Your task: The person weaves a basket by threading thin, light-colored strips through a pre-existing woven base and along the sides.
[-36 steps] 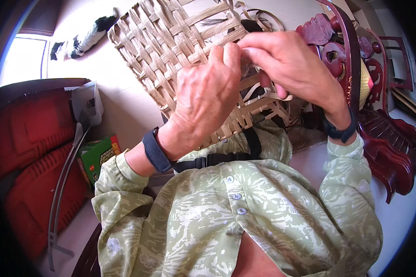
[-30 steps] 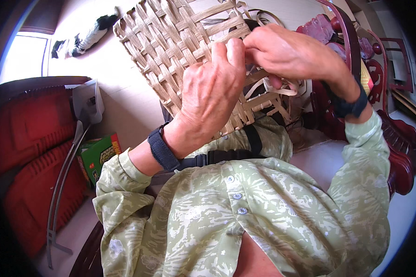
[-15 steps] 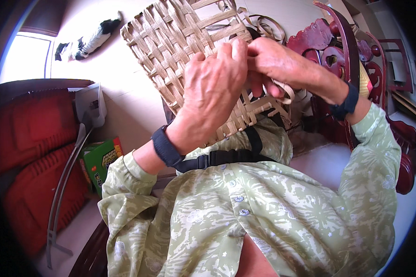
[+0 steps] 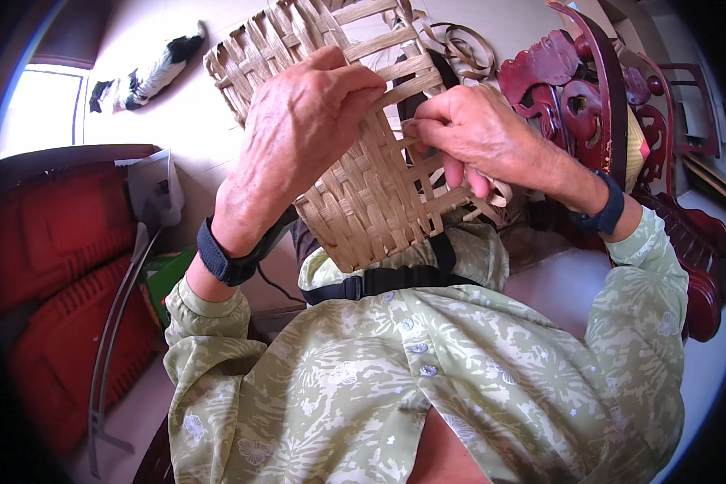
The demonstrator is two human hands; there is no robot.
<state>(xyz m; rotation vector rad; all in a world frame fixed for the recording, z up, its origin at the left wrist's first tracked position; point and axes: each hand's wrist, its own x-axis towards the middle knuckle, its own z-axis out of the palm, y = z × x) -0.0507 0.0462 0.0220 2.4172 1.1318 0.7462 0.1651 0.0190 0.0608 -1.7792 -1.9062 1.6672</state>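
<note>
A partly woven piece of flat tan strips (image 4: pixel 359 202) rests against my lap and tilts away from me. Its near and left parts are tightly plaited, while toward the far right the strips cross with open gaps. My left hand (image 4: pixel 302 129) lies over the weave, thumb and fingers pinched on a strip near its middle. To the right, my right hand (image 4: pixel 480 129) pinches a thin strip at the gappy part, its lower fingers curled by a loose strip end (image 4: pixel 500 194). The fingertips partly hide what each hand grips.
Coiled loose strips (image 4: pixel 468 48) lie beyond the weave. A carved dark-red wooden chair (image 4: pixel 609 105) stands close on the right. On the left are red cushions (image 4: pixel 64 222), a curved grey stand (image 4: pixel 109 343) and a green box (image 4: pixel 161 274). A black-and-white animal (image 4: pixel 149 77) lies on the floor.
My hands were together over the weave and are now apart. The left has moved left; the right has shifted slightly down. More of the weave's middle shows.
</note>
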